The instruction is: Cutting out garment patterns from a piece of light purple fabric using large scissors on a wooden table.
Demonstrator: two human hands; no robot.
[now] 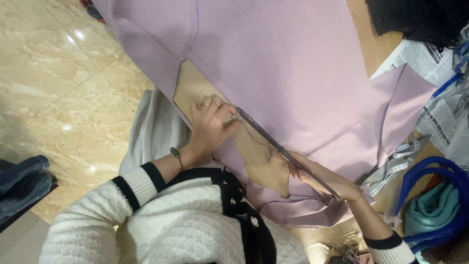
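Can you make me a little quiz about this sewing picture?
1. True or false: the cloth on the table is green.
2. Which hand holds the scissors? A left hand B right hand
3. What does the left hand press down on?

Key
1. False, it is lilac.
2. B, the right hand.
3. The brown paper pattern lying on the cloth.

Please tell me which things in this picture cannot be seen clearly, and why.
- Head view: the long tool in the right hand; its grip is hidden inside the hand.
- Lilac fabric: cut off by the top edge.
- Left hand: its palm presses on the brown paper pattern, hiding what lies underneath.
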